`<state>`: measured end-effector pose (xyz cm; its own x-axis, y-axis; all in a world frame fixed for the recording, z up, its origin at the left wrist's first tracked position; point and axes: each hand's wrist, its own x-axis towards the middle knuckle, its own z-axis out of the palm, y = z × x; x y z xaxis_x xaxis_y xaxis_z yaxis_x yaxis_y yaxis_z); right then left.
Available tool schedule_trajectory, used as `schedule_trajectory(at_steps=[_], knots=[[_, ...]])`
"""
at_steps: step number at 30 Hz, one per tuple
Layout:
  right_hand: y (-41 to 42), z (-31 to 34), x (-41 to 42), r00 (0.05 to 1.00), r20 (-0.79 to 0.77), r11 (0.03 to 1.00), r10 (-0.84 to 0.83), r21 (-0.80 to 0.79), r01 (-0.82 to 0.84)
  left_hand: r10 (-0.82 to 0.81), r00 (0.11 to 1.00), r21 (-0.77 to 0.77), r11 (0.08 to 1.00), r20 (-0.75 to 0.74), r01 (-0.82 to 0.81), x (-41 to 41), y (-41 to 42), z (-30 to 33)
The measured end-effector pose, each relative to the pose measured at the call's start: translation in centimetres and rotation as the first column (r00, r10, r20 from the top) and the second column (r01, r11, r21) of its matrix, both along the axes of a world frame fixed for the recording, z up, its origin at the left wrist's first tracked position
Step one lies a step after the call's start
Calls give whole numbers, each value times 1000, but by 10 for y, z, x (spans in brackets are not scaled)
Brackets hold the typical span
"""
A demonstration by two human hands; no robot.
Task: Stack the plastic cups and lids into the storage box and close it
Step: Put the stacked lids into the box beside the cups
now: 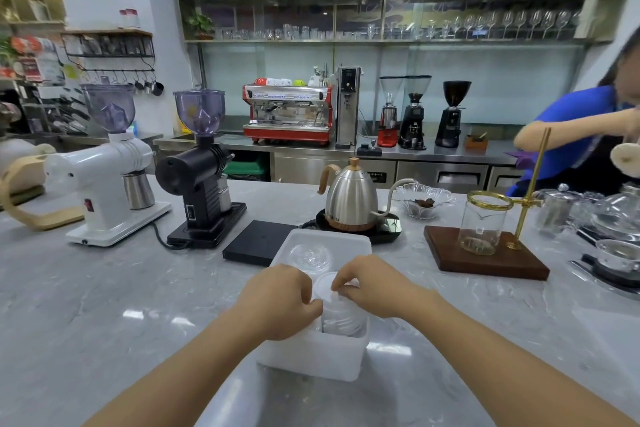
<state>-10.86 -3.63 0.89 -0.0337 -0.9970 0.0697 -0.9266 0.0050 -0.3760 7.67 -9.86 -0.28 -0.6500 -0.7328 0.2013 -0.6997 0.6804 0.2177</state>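
Grey marble desk (104,305) fills my view, with a café back bar behind. From the left I see a white grinder (110,163), a black grinder (201,166), then a black scale (258,242). At centre stands the white storage box (313,355), open, with clear lids (309,257) in its far end. My left hand (277,302) and right hand (372,288) both pinch the rim of the stacked plastic cups (341,317) upright in the box's near end, each grip closed on it. Beyond sits a gooseneck kettle (351,198); further right, a glass server (481,227) on a wooden stand (485,262).
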Motion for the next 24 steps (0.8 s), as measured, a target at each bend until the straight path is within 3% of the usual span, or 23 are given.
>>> schedule_trajectory(at_steps=[4,8,15,24], knots=[[9,-2,-2,992,92,984,-84,-150,97,-48,999,-108,993,-2,48,-2,3,6],[21,6,-10,975,190,945,-117,-281,169,-93,990,-187,980,-101,73,-17,11,13],[52,13,-34,976,104,862,-192,-458,218,-172,915,-249,965,-365,82,-52,31,27],[117,0,-74,925,158,781,-347,-497,378,-300,861,-200,951,-410,236,-107,72,19]])
